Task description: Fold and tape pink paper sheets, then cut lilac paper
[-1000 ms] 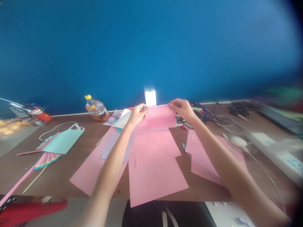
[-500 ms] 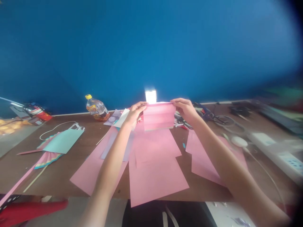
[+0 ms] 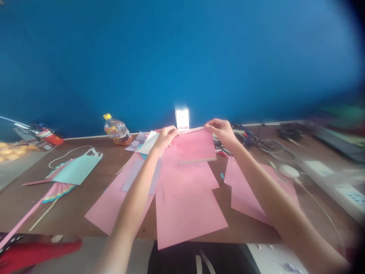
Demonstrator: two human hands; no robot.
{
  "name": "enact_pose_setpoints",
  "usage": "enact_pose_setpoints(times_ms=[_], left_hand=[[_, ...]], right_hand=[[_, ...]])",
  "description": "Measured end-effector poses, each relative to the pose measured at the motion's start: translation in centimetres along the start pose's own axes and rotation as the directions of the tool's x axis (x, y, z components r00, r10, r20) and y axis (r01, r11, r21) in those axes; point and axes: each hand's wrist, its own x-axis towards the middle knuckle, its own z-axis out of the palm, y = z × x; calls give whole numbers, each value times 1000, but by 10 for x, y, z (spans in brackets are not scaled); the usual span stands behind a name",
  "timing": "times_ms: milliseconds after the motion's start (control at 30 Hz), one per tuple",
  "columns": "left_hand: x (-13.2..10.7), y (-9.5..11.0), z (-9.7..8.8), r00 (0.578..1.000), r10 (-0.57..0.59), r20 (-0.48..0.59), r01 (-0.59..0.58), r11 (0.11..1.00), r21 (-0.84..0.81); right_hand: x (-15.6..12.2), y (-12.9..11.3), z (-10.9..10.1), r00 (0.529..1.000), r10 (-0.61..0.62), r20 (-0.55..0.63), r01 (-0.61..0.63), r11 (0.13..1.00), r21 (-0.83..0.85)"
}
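Observation:
A piece of pink paper [image 3: 196,146] is held up by its top edge above the far part of the table. My left hand [image 3: 167,137] pinches its upper left corner, and my right hand [image 3: 220,129] pinches the upper right one. Along the top runs a narrow paler strip that looks folded over; the lower edge shows a thin pale band. Beneath the held piece, larger pink sheets [image 3: 189,217] lie overlapped, reaching the table's front edge. Another pink sheet [image 3: 245,198] lies partly under my right forearm, and one more [image 3: 110,213] sits to the left with a lilac piece [image 3: 133,177] on it.
A tilted drink bottle [image 3: 117,131] with a yellow cap stands near the blue wall. On the left lie a pale green card [image 3: 78,169] and a pleated paper fan [image 3: 59,192]. Cables and a white power strip [image 3: 336,186] occupy the right side of the brown table [image 3: 94,198].
The held pink paper has tilted, its left end dropping a little and its lower edge shifting right. My left hand has sunk slightly. Both hands keep their pinch.

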Motion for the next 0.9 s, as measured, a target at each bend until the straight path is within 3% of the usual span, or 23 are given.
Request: enact_pose_setpoints(times_ms=[133,300,400,500,767,900], left_hand=[[2,-4,5,988,75,138,-88,991,97],[1,-1,12,931,109,348,-185,963,195],[-3,5,19,926,153,344,-263,917,300],[-6,11,25,936,159,313,-270,895,354],[-4,8,29,944,121,307,-183,966,184],[-1,2,34,962,106,251,-146,979,145]], right_hand=[[-3,-2,4,997,-48,61,54,992,-113],[-3,-5,6,983,-112,149,138,974,-178],[-4,-8,9,978,-132,161,167,960,-226],[-4,-8,11,975,-171,140,203,944,-260],[-2,-3,10,972,-200,120,225,940,-258],[-6,-8,9,966,-168,198,216,943,-254]])
